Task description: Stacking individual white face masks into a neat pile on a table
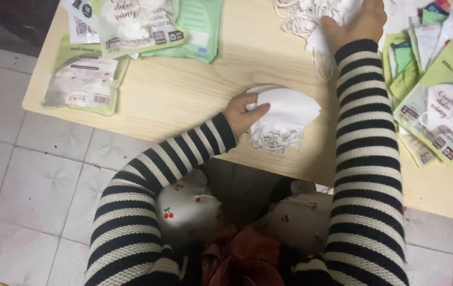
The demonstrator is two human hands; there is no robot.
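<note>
Clamping a small stack of folded white fabric face masks (284, 114), the left hand (243, 112) has its grip closed on the stack's left edge, thumb on top; the stack rests on the pale wooden desk (184, 90) near its front edge, and the masks' thin white ear loops spill out toward the near side. Farther back and to the right, the right hand (356, 21) has its grip closed into a loose heap of white masks and tangled loops (311, 18); the top of the frame cuts off that heap and part of the fingers. Sealed green-and-white plastic mask packets (131, 26) lie at the far left, each showing white masks inside. A fanned pile of similar green packets (433, 90) sits on the right; whether those are filled is hard to tell. Striped black-and-white sleeves (364, 159) cover both forearms.
</note>
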